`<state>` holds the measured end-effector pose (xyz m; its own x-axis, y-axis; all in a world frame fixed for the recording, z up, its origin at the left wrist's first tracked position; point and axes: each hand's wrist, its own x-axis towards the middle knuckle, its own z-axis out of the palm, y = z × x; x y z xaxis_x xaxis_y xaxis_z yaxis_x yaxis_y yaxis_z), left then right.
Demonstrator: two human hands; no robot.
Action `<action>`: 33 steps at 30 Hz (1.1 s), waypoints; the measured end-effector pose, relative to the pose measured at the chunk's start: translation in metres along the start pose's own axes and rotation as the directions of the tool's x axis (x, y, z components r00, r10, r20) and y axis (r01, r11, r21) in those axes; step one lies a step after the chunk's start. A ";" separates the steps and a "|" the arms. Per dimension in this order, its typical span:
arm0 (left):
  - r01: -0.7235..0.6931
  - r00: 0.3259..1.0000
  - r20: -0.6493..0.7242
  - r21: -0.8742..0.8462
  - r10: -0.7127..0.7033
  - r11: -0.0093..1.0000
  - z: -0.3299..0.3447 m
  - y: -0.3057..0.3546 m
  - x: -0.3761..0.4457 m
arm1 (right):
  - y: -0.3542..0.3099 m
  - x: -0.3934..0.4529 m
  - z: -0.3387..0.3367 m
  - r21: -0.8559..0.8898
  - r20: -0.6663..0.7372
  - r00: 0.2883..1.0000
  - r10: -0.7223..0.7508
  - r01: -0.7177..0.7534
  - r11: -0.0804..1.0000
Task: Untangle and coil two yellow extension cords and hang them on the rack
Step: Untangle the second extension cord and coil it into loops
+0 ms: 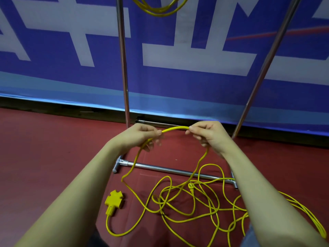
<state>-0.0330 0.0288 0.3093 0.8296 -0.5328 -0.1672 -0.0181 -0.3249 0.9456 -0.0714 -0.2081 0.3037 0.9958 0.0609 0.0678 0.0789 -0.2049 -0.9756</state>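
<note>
A yellow extension cord point(179, 202) lies in a loose tangle on the red floor. Its yellow multi-socket block point(114, 200) rests at the left of the tangle, and its plug point(190, 186) lies in the middle. My left hand point(142, 136) and my right hand point(206, 132) each pinch the same stretch of this cord, which arches between them above the floor. From each hand the cord drops down to the tangle. A second yellow cord point(160, 10) hangs in coiled loops at the top of the view, between the rack's poles.
The metal rack has a left upright pole point(122, 59), a right slanted pole point(267, 61) and a base bar point(170, 169) lying on the floor under my hands. A blue and white banner point(178, 50) covers the wall behind. Red floor point(44, 148) stretches left.
</note>
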 end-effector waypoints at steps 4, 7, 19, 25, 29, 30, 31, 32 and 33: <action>-0.144 0.989 -0.025 0.007 0.144 0.990 0.017 0.011 0.001 | -0.017 -0.001 0.001 -0.122 0.035 0.999 -0.036 0.040 0.992; -0.228 0.956 -0.207 -0.063 0.210 0.972 0.016 0.018 0.003 | -0.014 -0.004 0.000 -0.072 0.076 0.996 -0.041 0.046 0.996; -0.096 0.922 -0.372 0.037 0.103 0.995 -0.010 -0.004 0.007 | 0.032 -0.011 -0.022 -0.244 -0.146 0.989 0.027 -0.063 0.968; -0.002 0.996 -0.086 0.145 0.015 0.989 -0.002 0.000 0.005 | 0.016 -0.007 -0.016 -0.250 -0.070 0.998 0.003 -0.021 0.968; -0.139 0.985 -0.076 0.195 0.156 0.971 0.006 0.010 0.006 | -0.004 -0.007 -0.008 -0.191 -0.010 1.000 -0.013 0.011 0.982; -0.163 0.975 -0.106 0.244 0.193 0.956 0.004 0.010 0.007 | -0.009 -0.008 -0.007 -0.169 0.010 1.000 -0.007 0.008 0.986; -0.178 0.965 -0.135 0.285 0.223 0.942 0.002 0.008 0.008 | -0.013 -0.010 -0.007 -0.154 0.036 0.999 -0.003 0.008 0.988; -0.181 0.956 -0.169 0.302 0.239 0.936 0.000 0.006 0.009 | -0.015 -0.011 -0.007 -0.133 0.062 0.998 0.002 0.006 0.991; -0.174 0.946 -0.213 0.300 0.244 0.938 -0.002 0.004 0.010 | -0.017 -0.012 -0.007 -0.101 0.088 0.996 0.008 0.001 0.995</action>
<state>-0.0233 0.0236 0.3114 0.8994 -0.4165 0.1325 -0.3294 -0.4466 0.8319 -0.0848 -0.2123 0.3206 0.9885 0.1453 0.0410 0.0838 -0.3025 -0.9494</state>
